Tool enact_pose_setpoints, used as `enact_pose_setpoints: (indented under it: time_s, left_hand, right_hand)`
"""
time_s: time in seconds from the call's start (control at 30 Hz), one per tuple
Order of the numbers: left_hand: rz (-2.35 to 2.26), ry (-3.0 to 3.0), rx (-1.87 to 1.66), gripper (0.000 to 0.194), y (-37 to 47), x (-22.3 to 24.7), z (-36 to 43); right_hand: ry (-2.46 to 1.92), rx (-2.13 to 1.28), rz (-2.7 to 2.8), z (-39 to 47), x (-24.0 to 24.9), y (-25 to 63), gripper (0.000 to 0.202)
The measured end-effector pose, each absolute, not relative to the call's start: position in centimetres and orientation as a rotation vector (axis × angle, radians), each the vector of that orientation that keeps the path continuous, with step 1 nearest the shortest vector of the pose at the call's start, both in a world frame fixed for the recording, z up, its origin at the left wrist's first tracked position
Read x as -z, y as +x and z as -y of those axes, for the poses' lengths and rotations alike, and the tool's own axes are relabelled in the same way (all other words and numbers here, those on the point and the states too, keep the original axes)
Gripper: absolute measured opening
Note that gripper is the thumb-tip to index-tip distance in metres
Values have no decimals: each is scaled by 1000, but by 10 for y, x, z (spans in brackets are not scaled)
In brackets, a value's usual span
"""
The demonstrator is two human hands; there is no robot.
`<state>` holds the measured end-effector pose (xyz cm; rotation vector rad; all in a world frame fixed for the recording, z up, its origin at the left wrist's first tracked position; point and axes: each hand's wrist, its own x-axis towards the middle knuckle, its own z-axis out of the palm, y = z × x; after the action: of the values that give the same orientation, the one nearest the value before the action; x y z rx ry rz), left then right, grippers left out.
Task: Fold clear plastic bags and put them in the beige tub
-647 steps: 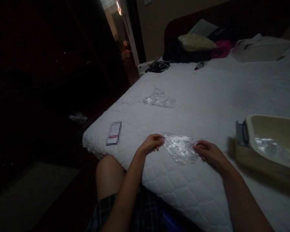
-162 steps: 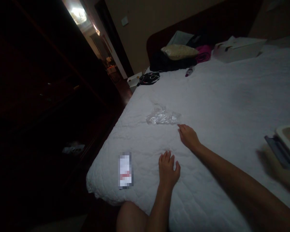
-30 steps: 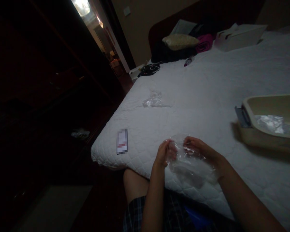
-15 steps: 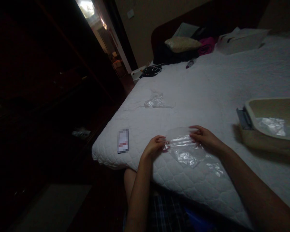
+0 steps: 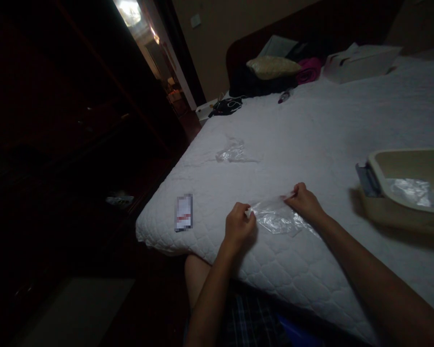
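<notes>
- Plastic bag [image 5: 277,219], clear and crinkled, stretched between two hands just above or on the near part of the white quilted bed [image 5: 311,130]; whether its underside touches the quilt is hard to tell.
- Left hand [image 5: 240,222] pinches the bag's left edge between thumb and curled fingers; the back of the hand hides part of the grip.
- Right hand [image 5: 304,200] pinches the upper right edge, fingertips together, slightly farther from the body than the left.
- Cream tub [image 5: 401,220] to the right, cut off by the frame; one grey latch [image 5: 369,180] shows at its left end. Shiny clear plastic [image 5: 412,190] lies inside, the number of pieces unclear.
- One other clear sheet or bag [image 5: 233,152] lies crumpled beyond the hands, its thin edges fading into the quilt.
- One phone-like rectangle [image 5: 183,212] lies to the left, its face blurred into blocks.
- Toward the headboard: one pale cushion [image 5: 274,67], one magenta roll [image 5: 308,71], one white box [image 5: 361,66] and one small bottle-like object [image 5: 284,98], too dim for detail.
- One bare knee [image 5: 196,273] shows, partly covered by the left forearm; the floor at left sinks into darkness.
</notes>
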<state>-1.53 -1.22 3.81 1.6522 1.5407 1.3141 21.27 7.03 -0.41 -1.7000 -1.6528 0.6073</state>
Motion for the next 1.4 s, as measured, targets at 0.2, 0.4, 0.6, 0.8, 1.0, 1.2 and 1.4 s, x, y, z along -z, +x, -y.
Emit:
enact_pose_setpoints:
  time_s: [0.2,0.4,0.6,0.8,1.0,1.2,1.4]
  left_hand:
    - [-1677,1989,-1110,5,-2,-50,16]
    - [-2002,1727,-1188,11,-15,-40,16]
    - [-2214,1968,-1103,11,-24,-40,16]
    - [-1566,2925,-812,20,10,-31,37]
    - [-1433,2899,-698,15,21,-25,34]
    - [-1522,2681,-853,27,-2,-28,6]
    - [-1501,2626,-884,29,-31,2,-9]
  right_hand:
    - [-1613,-614,1696,-70,7,216,38]
    - [-1463,-728,1641,-65,14,219,22]
    - [-1435,-809,1583,-67,16,219,29]
    - [-1426,-750,1565,-67,23,218,37]
    - [-1391,-642,1632,-65,24,217,41]
    - [-1407,-619,1655,-64,21,217,47]
    - [-1439,-760,1538,-67,20,217,50]
